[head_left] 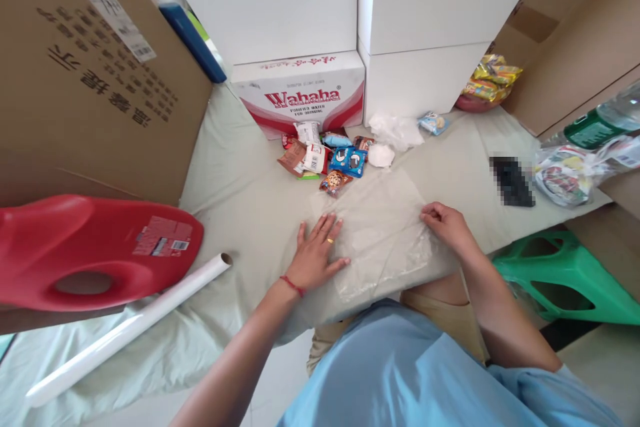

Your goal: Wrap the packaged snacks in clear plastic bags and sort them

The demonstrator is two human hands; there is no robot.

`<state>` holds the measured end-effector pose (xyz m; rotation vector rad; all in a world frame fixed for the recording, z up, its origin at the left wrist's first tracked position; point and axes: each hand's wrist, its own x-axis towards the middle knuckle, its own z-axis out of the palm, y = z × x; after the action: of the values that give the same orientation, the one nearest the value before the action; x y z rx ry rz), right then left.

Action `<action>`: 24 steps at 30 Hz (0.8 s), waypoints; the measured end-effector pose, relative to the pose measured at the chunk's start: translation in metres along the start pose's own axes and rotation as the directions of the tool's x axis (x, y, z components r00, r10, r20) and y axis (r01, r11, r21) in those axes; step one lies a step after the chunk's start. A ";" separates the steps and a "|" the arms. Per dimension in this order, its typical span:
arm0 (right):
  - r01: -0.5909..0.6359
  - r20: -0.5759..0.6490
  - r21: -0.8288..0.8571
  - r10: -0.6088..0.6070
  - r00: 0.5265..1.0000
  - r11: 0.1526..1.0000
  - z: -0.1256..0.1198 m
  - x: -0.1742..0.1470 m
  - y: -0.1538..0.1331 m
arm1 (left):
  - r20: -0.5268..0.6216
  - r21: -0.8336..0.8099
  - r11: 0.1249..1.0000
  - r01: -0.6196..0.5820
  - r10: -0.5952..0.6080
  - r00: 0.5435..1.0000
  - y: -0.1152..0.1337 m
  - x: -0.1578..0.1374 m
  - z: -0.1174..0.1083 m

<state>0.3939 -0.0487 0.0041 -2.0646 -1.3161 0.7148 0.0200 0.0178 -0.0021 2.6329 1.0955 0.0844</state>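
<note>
A clear plastic bag (383, 240) lies flattened on the pale cloth near the front edge. My left hand (319, 255) presses flat on the bag's left side, fingers spread, with a ring and a red wrist cord. At the bag's right edge, my right hand (446, 221) has its fingers pinched together on the plastic. Just beyond the bag is a pile of small snack packets, among them a blue packet (349, 161), a brown cookie packet (335, 182) and a white-and-red packet (316, 158). A round white item (381, 155) sits right of the pile.
Behind the pile stands a Wahaba-style water carton (305, 97). Crumpled clear plastic (397, 131) and a small blue packet (433, 123) lie beside it. A white roll (135, 327), red plastic stool (100, 247) and large carton (100, 80) are left; a pixelated dark object (513, 181) and green stool (570, 273) right.
</note>
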 end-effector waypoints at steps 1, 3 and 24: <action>0.023 -0.073 -0.101 -0.031 0.997 0.995 -0.003 -0.001 -0.003 | 0.000 -0.023 1.000 0.003 -0.003 1.000 -0.005 0.000 -0.003; 0.094 -0.228 -0.276 -0.161 0.960 0.957 -0.008 -0.006 -0.016 | -0.047 -0.072 0.997 0.002 -0.005 0.999 -0.013 0.003 -0.012; 0.346 0.420 0.135 -0.370 0.828 0.928 0.040 -0.014 -0.104 | -0.157 -0.014 0.992 0.128 -0.129 0.979 0.041 0.057 0.013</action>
<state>0.2972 -0.0185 0.0525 -1.5876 -1.8500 1.0660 0.0907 0.0277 -0.0061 2.5803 1.3123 0.2721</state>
